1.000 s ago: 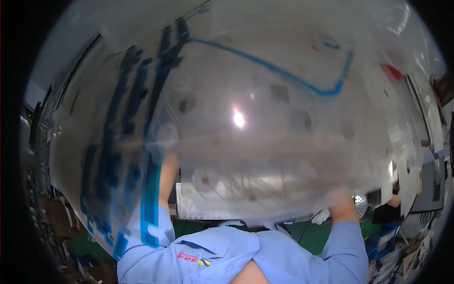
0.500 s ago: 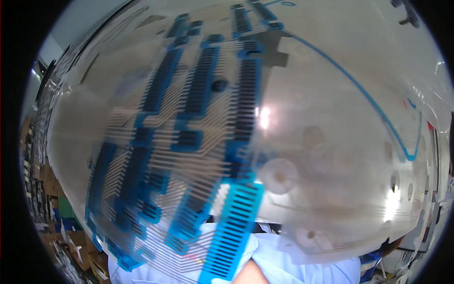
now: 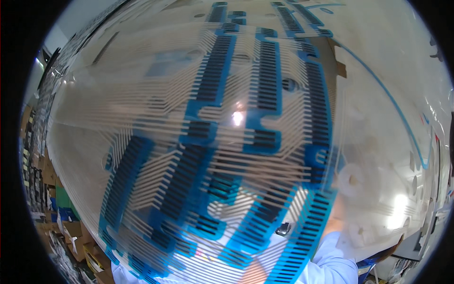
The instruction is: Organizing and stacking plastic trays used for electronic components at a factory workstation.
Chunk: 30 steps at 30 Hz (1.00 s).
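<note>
- A large clear plastic sheet (image 3: 246,142) printed with blue comb-like bands and fine pale lines fills nearly the whole frame, held close to the camera.
- A thin blue curved line (image 3: 392,102) runs down the sheet's upper right part.
- Cluttered shelving (image 3: 40,189) shows along the left edge of the frame.
- A light blue sleeve (image 3: 331,265) shows at the lower right, behind the sheet.
- The right hand (image 3: 333,222) is a blur behind the sheet at lower right, apparently at its lower edge; its fingers cannot be made out.
- The left hand is out of sight.
</note>
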Motion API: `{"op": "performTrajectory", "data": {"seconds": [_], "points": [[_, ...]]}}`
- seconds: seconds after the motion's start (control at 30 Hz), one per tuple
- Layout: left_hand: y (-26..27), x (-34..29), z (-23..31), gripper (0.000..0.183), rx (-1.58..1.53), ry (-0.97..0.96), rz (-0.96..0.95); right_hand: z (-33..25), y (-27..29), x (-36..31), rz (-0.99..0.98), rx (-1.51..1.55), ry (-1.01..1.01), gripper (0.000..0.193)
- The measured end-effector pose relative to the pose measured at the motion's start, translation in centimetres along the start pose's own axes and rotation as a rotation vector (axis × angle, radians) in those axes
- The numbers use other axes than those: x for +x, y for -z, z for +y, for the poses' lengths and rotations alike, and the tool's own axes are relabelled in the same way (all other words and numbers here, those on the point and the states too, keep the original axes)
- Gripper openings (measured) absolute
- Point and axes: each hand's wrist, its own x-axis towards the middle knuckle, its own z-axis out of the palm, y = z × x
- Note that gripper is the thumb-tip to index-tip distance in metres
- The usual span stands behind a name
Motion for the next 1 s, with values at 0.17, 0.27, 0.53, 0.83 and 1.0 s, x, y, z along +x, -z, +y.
{"op": "performTrajectory", "data": {"seconds": [0.17,0.27,0.53,0.83,1.0], "points": [[0.1,-0.4,-0.4,0.052,0.007,0.004,0.001,-0.5,-0.2,0.8,-0.016,-0.030,0.011,0.043],[0.1,-0.6,-0.5,0.050,0.009,0.005,0.003,-0.8,-0.2,1.1,-0.021,-0.046,0.014,0.042],[0.1,-1.2,-0.8,0.047,0.034,-0.007,-0.005,-1.6,-0.3,1.8,-0.031,-0.094,0.019,0.041],[0.3,-3.4,-2.5,0.044,0.034,-0.041,-0.055,-3.0,0.7,1.9,0.013,-0.213,0.054,0.040],[3.2,-6.2,-5.4,0.042,0.568,-0.467,-0.016,-5.0,1.0,-0.3,0.031,-0.327,0.091,0.039]]}}
